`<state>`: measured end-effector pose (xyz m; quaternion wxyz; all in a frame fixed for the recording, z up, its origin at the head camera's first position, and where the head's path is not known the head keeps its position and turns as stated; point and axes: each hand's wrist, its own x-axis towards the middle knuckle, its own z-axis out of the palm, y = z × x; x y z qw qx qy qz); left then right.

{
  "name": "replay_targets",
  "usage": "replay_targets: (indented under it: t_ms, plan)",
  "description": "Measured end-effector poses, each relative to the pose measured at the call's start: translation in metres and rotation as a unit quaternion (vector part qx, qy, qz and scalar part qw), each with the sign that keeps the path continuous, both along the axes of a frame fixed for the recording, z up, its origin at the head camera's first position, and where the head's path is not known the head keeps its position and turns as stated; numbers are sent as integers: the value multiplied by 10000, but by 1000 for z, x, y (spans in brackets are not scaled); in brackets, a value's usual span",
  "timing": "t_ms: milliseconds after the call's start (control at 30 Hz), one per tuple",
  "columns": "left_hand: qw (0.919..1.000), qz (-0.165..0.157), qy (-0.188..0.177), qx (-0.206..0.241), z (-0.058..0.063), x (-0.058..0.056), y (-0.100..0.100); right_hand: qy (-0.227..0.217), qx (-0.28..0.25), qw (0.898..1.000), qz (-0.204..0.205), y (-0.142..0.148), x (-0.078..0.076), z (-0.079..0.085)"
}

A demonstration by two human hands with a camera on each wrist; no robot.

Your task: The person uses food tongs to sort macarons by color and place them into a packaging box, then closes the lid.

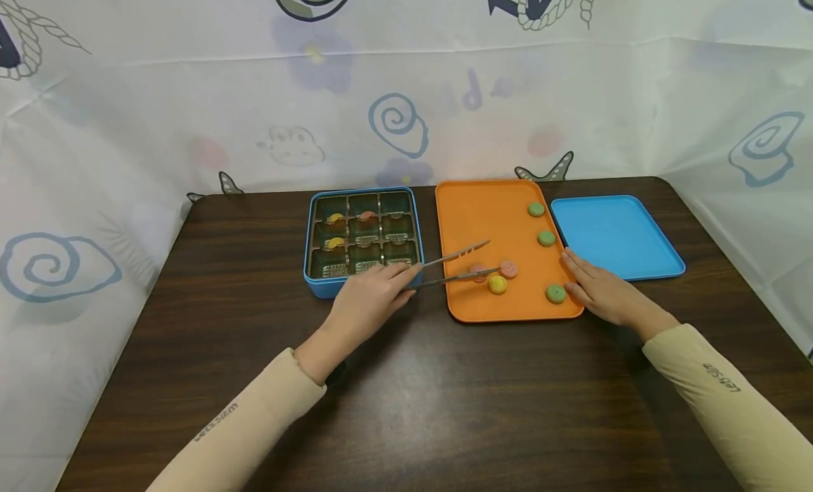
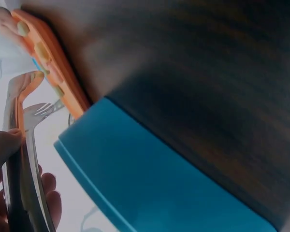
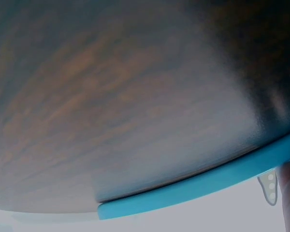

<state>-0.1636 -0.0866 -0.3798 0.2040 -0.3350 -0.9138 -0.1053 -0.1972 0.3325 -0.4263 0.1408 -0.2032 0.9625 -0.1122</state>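
Note:
My left hand [image 1: 368, 298] grips a pair of metal tongs [image 1: 457, 277], whose two arms stand apart over the orange tray [image 1: 489, 210]. The lower tip is right by two pink round pieces [image 1: 507, 269] and a yellow one [image 1: 497, 285]. In the left wrist view, thumb and fingers wrap the tongs [image 2: 21, 193], with nothing between the tips. My right hand [image 1: 603, 294] rests at the tray's right edge, fingers extended, beside a green round piece [image 1: 555, 294]. Two more green pieces [image 1: 546, 238] lie farther back along that side.
Left of the tray stands a blue box [image 1: 327, 289] with a dark, divided insert; two compartments hold yellow pieces [image 1: 334, 243] and one a pink piece [image 1: 366, 215]. A blue tray [image 1: 616, 238] lies at the right. A printed white cloth [image 1: 444, 125] hangs behind the dark wooden table [image 1: 413, 407].

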Motion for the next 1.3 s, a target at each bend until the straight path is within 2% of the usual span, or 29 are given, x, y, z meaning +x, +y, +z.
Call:
replay_targets:
  t_ms: [200,433,767,967,1300]
  plan:
    - [9999,-58,-135,3,-7,0,6,21,14,10000,11,-1,0,0]
    - [9995,26,-319,39,-10,-1,9,33,-21,10000,9,-2,1,2]
    - [9993,13,-361,-38,-15,-5,15,13,9,10000,11,-1,0,1]
    - [9989,66,-448,-110,-18,-4,19,22,-1,10000,13,-1,0,0]
    - [9998,-26,-43,-189,-23,-3,20,17,9,10000,-1,0,0,0]
